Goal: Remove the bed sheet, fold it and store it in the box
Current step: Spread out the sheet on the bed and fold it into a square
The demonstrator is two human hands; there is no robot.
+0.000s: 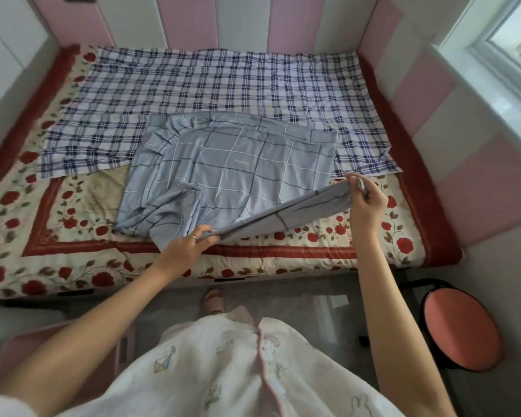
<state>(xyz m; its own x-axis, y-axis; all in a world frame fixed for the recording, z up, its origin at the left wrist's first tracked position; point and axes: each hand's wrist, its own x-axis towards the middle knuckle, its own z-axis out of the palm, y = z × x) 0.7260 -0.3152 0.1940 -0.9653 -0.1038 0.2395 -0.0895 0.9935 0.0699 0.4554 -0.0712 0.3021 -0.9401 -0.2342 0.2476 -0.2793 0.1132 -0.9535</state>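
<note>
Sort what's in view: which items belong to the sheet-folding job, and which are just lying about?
In the job: grey-blue sheet; left hand and right hand, each with a grip on its near edge.
Just there: plaid sheet; floral quilt; red stool; window.
</note>
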